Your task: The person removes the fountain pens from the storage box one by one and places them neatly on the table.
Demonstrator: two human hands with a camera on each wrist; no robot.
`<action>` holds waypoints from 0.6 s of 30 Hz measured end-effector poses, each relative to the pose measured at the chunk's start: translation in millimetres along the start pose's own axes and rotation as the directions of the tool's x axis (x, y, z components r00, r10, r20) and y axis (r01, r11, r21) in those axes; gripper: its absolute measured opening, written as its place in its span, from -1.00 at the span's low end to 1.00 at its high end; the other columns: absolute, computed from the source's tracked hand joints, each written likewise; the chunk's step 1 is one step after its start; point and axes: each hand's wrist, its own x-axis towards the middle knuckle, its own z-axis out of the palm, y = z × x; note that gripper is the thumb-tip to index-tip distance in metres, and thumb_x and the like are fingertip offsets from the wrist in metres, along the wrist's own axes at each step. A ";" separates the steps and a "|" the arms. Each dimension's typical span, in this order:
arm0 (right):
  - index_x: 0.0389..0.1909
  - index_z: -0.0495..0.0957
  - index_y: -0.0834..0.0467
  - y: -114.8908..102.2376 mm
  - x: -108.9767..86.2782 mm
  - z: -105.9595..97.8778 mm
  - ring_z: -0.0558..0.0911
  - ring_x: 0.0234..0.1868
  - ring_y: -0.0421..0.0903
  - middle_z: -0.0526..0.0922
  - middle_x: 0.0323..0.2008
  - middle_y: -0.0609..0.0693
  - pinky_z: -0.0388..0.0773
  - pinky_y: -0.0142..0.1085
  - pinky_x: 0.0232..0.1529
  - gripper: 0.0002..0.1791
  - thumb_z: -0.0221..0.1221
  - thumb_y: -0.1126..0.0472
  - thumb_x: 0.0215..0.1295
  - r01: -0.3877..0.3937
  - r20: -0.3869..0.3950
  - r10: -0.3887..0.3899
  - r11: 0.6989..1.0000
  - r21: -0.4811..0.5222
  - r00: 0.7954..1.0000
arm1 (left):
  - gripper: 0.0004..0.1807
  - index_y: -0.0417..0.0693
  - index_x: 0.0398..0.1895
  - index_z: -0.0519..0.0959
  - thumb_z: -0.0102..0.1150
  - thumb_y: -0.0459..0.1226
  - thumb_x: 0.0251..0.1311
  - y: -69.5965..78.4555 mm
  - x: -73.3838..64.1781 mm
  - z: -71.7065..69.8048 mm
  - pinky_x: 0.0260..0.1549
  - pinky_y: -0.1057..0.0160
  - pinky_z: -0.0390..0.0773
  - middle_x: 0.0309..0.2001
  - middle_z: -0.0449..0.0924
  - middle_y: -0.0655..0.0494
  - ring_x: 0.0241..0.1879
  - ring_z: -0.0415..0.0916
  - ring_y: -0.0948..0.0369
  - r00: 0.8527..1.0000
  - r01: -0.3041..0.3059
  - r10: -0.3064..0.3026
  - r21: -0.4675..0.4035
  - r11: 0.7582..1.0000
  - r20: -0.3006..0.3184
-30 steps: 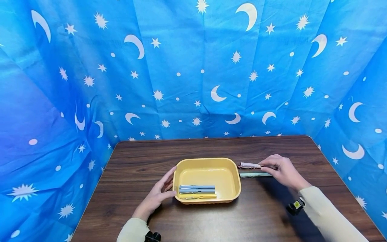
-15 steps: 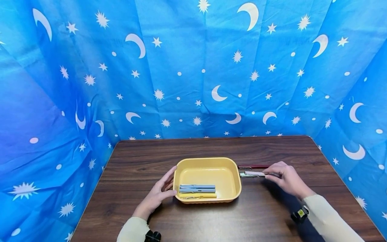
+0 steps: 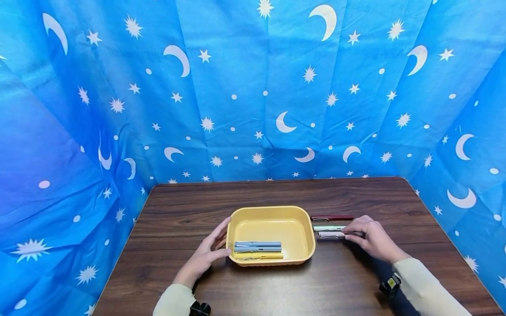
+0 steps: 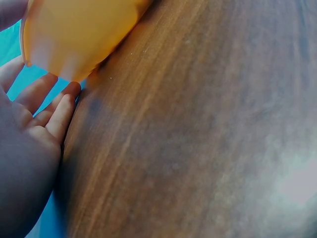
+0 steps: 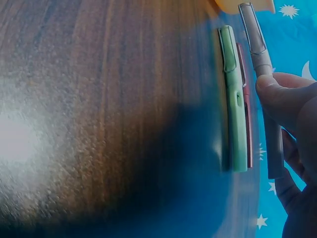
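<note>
A yellow tray [image 3: 272, 212] stands on the table, with grey-blue pens [image 3: 258, 247] and a yellow pen [image 3: 259, 256] lying in its front part. My left hand [image 3: 202, 256] touches the tray's left end, its fingers fairly straight along the outer wall; the left wrist view shows those fingers [image 4: 37, 91] against the tray. Thumb and fingertips of my right hand [image 3: 373, 237] pinch a pale, whitish pen [image 5: 256, 44], clip end toward the tray. Just behind it in the head view lie a light green pen [image 5: 235, 109] and a dark red pen [image 3: 332, 217], roughly parallel.
The dark wood table [image 3: 189, 197] runs to a blue curtain [image 3: 237, 109] with moons and stars at the back and sides. A small black camera sits on each wrist, plainest at the right wrist [image 3: 390, 285].
My right hand has carried the pale pen from above the dark red pen, over the green one, to the green pen's near side. The left hand and tray have stayed put.
</note>
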 end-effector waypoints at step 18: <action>-0.26 0.83 0.08 -1.1 0.0 12.4 0.60 -0.22 -0.23 0.77 -0.32 -0.21 0.55 -0.30 -0.20 -0.72 0.53 0.44 0.01 0.050 0.014 -0.050 0.999 0.008 0.999 | -0.06 0.25 0.72 0.03 0.27 -0.37 0.40 -0.7 0.6 -0.3 0.41 0.47 0.29 0.68 0.04 0.02 0.62 0.05 -0.02 0.999 0.034 -0.034 -0.003 0.999 -0.015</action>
